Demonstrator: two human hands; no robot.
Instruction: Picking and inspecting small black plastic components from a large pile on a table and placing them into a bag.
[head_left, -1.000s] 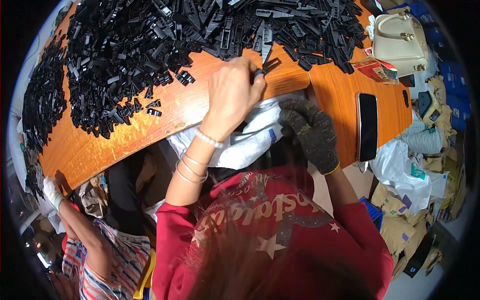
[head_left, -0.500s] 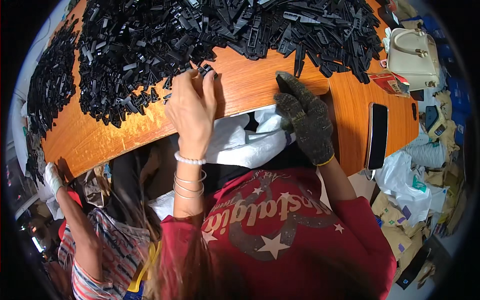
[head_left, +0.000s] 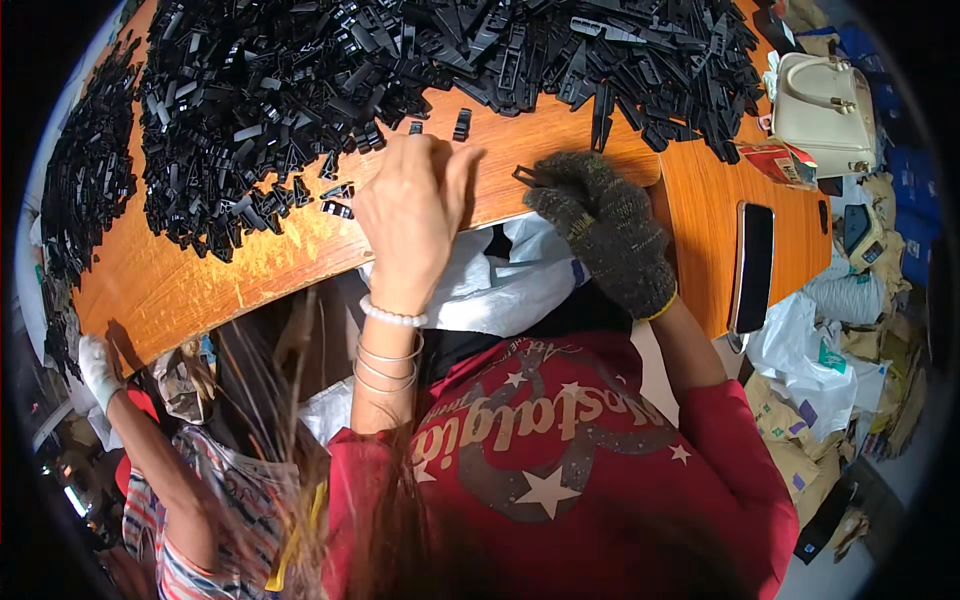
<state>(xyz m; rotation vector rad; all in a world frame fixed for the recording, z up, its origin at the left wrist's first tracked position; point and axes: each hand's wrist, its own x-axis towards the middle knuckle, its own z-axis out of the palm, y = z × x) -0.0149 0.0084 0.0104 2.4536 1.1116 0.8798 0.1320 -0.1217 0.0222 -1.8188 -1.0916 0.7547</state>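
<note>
Wooden tabletop: left hand palm-down, gloved right hand curled, gripping black clip.

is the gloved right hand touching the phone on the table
Apart. The head view shows a plain strip of brown wooden table between the gloved right hand and the black-screened phone.

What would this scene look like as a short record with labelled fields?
Left hand: bare, over the table, fingertips by a small black piece; grip unclear
Right hand: in a dark knitted glove, a slim black piece held at its fingertips
Far side: large heap of black pieces
Right side: phone, with a cream handbag beyond
Nearby: another person's white-gloved hand at the left
</note>
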